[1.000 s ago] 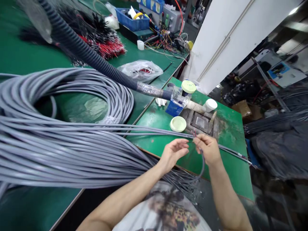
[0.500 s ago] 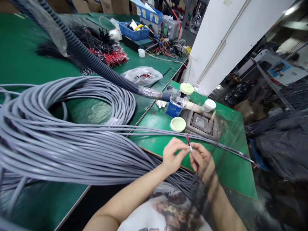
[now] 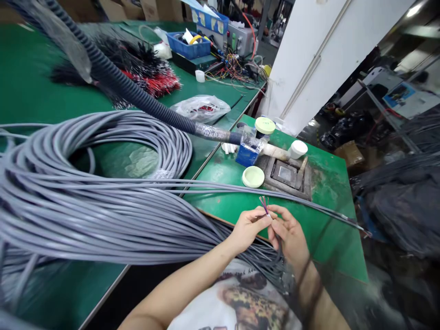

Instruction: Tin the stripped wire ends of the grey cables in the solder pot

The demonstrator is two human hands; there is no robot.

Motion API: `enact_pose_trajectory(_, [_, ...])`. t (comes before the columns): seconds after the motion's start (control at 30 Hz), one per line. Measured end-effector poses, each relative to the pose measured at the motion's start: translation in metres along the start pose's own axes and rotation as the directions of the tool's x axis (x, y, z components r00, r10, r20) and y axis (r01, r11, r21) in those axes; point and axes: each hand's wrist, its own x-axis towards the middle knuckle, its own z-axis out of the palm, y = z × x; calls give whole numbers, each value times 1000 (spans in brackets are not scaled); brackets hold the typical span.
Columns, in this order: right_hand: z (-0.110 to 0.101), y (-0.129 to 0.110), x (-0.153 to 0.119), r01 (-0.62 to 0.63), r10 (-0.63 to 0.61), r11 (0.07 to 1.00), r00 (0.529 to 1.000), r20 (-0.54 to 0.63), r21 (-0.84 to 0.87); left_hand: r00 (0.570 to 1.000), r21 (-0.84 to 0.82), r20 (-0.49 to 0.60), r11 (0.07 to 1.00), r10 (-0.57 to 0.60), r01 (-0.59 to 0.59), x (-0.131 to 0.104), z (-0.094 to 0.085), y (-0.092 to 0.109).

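A slim, round grey plastic-jacketed cable [image 3: 279,251] is held just above the near edge of a green tabletop [image 3: 220,208], its stripped tip splayed toward twelve o'clock into thin red and purple wires [image 3: 263,204]. The cable looks light and springy, its smooth jacket perhaps a little slick; the bare-ended wires look soft and easily bent or nicked. The surest hold is likely on the jacket, just below the white collar where the wires fan out.

That is roughly where the right hand [image 3: 290,234] grips, thumb and curled fingers closed around the cable, the forearm rising from five o'clock. The left hand [image 3: 245,230] reaches in from seven o'clock, its thumb and forefinger pinched together at the wires' base; how many strands lie between them cannot be told.

At nine o'clock lies a large coil of grey cable [image 3: 113,236], probably heavy as a whole. Farther off, a shallow pale-green plastic tub [image 3: 253,177] sits near eleven o'clock and a grimy square block with a shiny silver plate [image 3: 286,174] near one. Beyond, a dark-blue corrugated hose [image 3: 144,98] slants away toward ten o'clock.
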Motion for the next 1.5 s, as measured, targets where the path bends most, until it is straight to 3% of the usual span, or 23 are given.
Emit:
enact_pose_trajectory(0.1, [-12, -14, 2, 144, -164, 932, 986, -33, -332, 999, 70, 27, 997, 40, -42, -1, -2, 1])
enact_pose_trajectory(0.2, [-14, -33, 6, 316, -380, 746, 925, 15, -586, 995, 178, 9, 979, 100, -100, -1, 0, -1])
enact_pose_trajectory(0.3, [-6, -49, 10, 375, -419, 629, 901, 110, -681, 990, 228, 30, 963, 139, -142, -3, 4, -3])
enact_pose_trajectory(0.5, [3, -53, 22, 428, -457, 542, 872, 173, -724, 994, 258, 52, 960, 98, -108, -7, 3, -5])
enact_pose_trajectory(0.63, [6, -39, 40, 395, -441, 621, 890, 116, -677, 999, 221, 34, 975, 26, -33, -6, -2, -3])
enact_pose_trajectory(0.73, [-2, -33, 57, 342, -437, 761, 898, -47, -552, 1000, 204, 20, 979, -22, 18, -7, -1, -3])
enact_pose_trajectory(0.87, [-34, -42, 65, 378, -476, 874, 792, -382, -305, 989, 139, 77, 984, -124, 112, -14, 1, -7])
enact_pose_trajectory(0.9, [-42, -45, 62, 371, -460, 882, 808, -368, -289, 987, 90, 62, 985, -151, 145, -15, 0, -7])
enact_pose_trajectory(0.93, [-50, -47, 58, 337, -421, 892, 860, -288, -301, 983, 39, 42, 984, -177, 176, -16, -1, -7])
enact_pose_trajectory(1.0, [-59, -48, 49, 230, -246, 901, 969, 4, -369, 977, -51, 29, 976, -212, 213, -15, -4, -6])
enact_pose_trajectory(1.07, [-57, -44, 42, 146, -49, 907, 968, 245, -395, 968, -105, 84, 964, -235, 244, -14, -5, -6])
enact_pose_trajectory(1.13, [-48, -36, 40, 108, 5, 936, 948, 319, -336, 954, -145, 149, 949, -260, 281, -13, -4, -7])
enact_pose_trajectory(1.2, [-35, -27, 40, 123, -52, 957, 963, 265, -262, 947, -182, 167, 936, -273, 302, -13, -2, -10])
enact_pose_trajectory(1.37, [-6, -13, 42, 192, -186, 964, 981, 49, -182, 956, -153, 72, 944, -285, 293, -15, 3, -10])
enact_pose_trajectory(1.5, [-5, -16, 55, 192, -198, 980, 972, -129, -58, 945, -82, 93, 943, -314, 322, -22, 6, -13])
